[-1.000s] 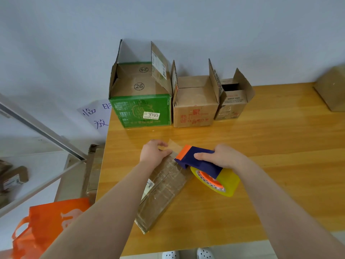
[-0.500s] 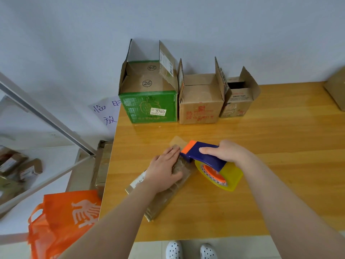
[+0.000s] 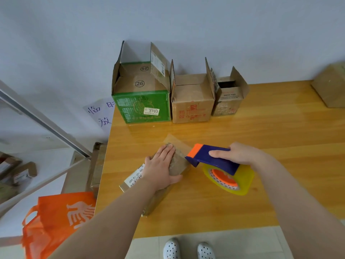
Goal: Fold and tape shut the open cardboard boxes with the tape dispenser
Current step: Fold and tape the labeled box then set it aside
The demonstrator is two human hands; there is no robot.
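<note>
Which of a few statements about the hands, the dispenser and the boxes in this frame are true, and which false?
1. The right hand grips the tape dispenser. True.
2. The left hand presses on the flat parcel lying on the table. True.
3. The boxes along the wall are taped shut. False: the green box, the middle box and the small box all have flaps standing up.
4. A bag lies on the table. False: the orange bag sits off the table, below its left edge.
</note>
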